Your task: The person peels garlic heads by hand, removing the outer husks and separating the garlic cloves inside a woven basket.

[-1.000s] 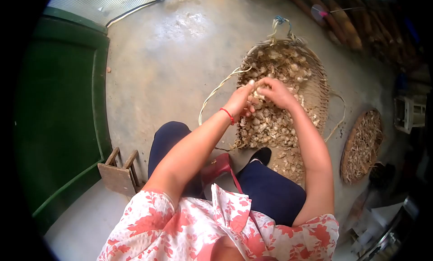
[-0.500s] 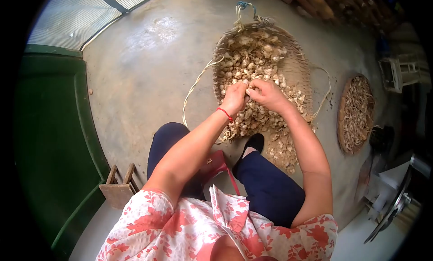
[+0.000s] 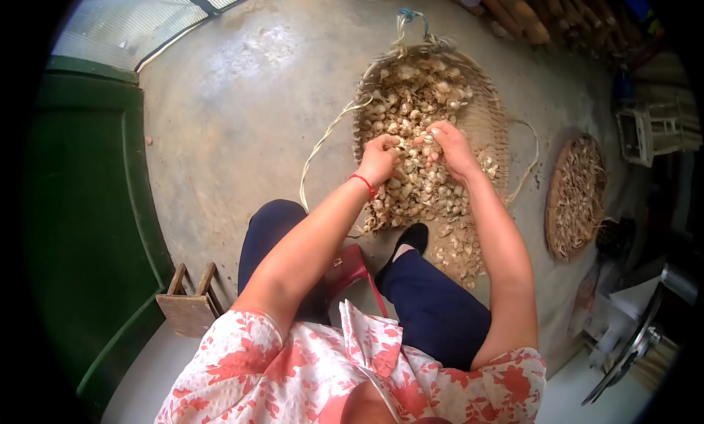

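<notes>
A large woven basket (image 3: 490,105) lies on the floor in front of me, its inside covered with garlic bulbs (image 3: 418,189). Over its left part is my left hand (image 3: 379,160), fingers curled down at the bulbs; what they grip, if anything, cannot be made out. My right hand (image 3: 452,151) is a little to the right and apart from it, above the heap, thumb and fingers pressed together round something small and pale that blends with the garlic. Twisted rope handles (image 3: 323,141) stick out at the basket's sides and far end.
A round tray of dried pieces (image 3: 579,196) lies at the right. Small wooden stool (image 3: 192,306) and green door (image 3: 88,204) are at the left. Logs (image 3: 521,13) lie at the top right. Loose husks (image 3: 458,255) cover the floor by my shoe (image 3: 414,237).
My hands were together over the basket half a second ago; now they are apart, the left lower at the bulbs. The view has shifted, so the basket sits further left than one second ago.
</notes>
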`<state>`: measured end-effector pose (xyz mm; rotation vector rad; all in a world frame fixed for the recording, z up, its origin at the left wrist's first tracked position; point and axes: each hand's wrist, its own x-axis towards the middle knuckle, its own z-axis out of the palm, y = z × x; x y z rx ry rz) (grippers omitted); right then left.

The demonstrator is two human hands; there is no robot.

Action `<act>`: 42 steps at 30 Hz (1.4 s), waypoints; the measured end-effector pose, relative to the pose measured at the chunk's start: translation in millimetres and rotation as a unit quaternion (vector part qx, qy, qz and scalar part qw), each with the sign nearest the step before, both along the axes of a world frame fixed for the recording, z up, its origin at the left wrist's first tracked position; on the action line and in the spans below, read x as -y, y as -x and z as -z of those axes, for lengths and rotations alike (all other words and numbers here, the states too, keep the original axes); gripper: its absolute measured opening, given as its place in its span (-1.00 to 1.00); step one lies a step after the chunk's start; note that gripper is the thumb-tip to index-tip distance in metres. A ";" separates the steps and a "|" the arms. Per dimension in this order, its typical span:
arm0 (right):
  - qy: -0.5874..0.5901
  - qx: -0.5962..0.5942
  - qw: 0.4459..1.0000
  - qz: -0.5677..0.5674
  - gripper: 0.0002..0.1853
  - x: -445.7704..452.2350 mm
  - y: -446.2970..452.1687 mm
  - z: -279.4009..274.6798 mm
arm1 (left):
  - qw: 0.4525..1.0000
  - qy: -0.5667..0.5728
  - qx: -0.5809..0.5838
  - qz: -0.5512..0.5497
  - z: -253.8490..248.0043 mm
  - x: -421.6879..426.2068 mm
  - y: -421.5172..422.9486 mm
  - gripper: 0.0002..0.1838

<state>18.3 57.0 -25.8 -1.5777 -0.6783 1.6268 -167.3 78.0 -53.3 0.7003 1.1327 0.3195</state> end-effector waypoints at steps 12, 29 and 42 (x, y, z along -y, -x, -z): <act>-0.288 0.377 0.875 -0.095 -0.83 4.4 36.4 -4.2 | 0.986 0.063 0.148 -0.040 -4.9 -4.8 1.2 -0.81; -0.085 0.636 0.754 -0.143 -0.57 -89.0 -60.5 74.1 | 0.985 -0.105 -0.072 0.113 -1.9 4.7 16.2 -0.68; -0.037 0.078 0.996 -0.022 -0.72 -25.4 -46.2 24.2 | 0.999 -0.029 0.002 0.031 16.1 3.9 -2.1 -0.78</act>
